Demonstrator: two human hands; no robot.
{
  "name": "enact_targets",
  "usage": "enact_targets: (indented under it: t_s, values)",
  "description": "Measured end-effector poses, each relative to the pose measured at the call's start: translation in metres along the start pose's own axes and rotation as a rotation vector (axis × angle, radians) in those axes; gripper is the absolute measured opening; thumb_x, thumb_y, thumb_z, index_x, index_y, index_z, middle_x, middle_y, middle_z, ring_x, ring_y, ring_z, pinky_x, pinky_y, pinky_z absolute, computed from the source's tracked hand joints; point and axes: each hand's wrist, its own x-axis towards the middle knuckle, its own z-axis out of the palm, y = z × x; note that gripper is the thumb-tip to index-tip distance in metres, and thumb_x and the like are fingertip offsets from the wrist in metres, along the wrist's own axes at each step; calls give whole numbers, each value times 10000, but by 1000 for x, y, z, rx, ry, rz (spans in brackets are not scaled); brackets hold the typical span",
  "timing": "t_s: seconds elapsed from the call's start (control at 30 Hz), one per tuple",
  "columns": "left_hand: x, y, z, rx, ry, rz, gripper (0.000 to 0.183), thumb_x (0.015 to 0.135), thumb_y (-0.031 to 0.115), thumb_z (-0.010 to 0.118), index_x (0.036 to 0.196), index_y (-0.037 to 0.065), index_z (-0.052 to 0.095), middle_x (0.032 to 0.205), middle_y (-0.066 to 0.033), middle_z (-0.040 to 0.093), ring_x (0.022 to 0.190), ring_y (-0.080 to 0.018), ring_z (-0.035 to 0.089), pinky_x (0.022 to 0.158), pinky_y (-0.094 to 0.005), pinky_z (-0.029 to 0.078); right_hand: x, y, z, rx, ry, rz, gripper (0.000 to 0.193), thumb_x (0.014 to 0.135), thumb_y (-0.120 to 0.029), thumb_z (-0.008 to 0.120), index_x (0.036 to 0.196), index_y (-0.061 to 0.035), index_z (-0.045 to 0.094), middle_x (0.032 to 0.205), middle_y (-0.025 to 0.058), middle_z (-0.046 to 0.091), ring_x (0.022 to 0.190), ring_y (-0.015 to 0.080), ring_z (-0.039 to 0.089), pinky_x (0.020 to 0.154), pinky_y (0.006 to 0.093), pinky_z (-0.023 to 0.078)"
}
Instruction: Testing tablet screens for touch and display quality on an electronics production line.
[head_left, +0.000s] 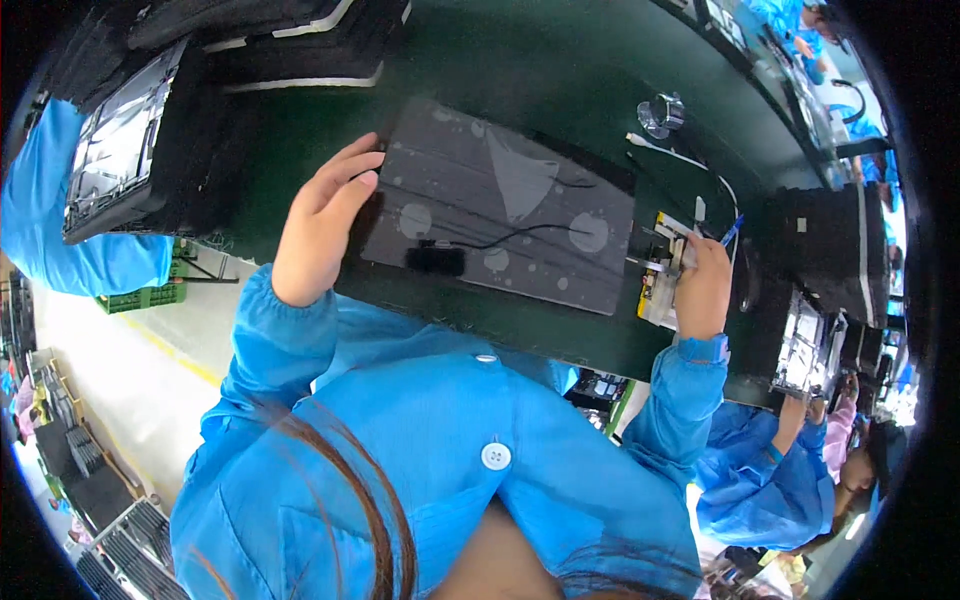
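Note:
A dark, glossy rectangular panel (540,255) lies tilted across the green work table, with round marks and a paler triangular patch on its face. A thin dark line curves over it, ending by a small black rectangle; whether these are on it or reflected, I cannot tell. My left hand (325,215) pinches the panel's left edge between thumb and fingers. Right of the panel, my right hand (705,280) is closed at a small white-and-yellow framed part (657,285) with metal pieces on it. What those fingers grip is hidden.
Behind that part lie a white cable (685,155), a clear tape roll (661,115) and a blue pen (735,230). Black padded stacks stand at the far left (300,55) and right (825,240). Co-workers in blue (770,480) sit nearby.

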Motion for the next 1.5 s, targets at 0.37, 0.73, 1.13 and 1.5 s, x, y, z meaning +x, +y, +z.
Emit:
enact_targets:
  t_s: [0.37, 0.73, 1.13, 1.5]
  values:
    - [50, 21, 4, -499, -284, -358, 471, 909, 335, 427, 1228, -10, 397, 1132, -167, 533, 950, -229, 552, 833, -344, 439, -6, -6, 10, -39, 126, 22, 419, 625, 54, 508, 1035, -25, 546, 1028, 154, 524, 986, 341, 471, 874, 410, 374]
    - [83, 21, 34, -294, -290, -509, 515, 919, 461, 365, 1153, 20, 494, 1123, -125, 561, 1002, -219, 538, 892, -371, 411, -6, 0, 16, -8, 169, 31, 398, 645, 57, 506, 1033, -26, 536, 1027, 156, 520, 991, 342, 465, 877, 414, 363]
    - [87, 12, 41, -383, -147, -501, 440, 924, 392, 402, 1132, 23, 519, 1069, -133, 592, 930, -208, 584, 825, -336, 459, -5, -8, 11, 1, 138, -2, 431, 597, 70, 536, 1021, -2, 524, 1001, 165, 510, 959, 345, 466, 849, 404, 374]
    - [88, -4, 37, -369, -164, -287, 429, 909, 358, 457, 1206, 49, 482, 1157, -98, 545, 1012, -176, 546, 887, -276, 433, -20, -129, -25, 212, 198, -151, 277, 821, -107, 520, 1082, -14, 514, 1099, 152, 530, 1068, 329, 441, 953, 432, 292]
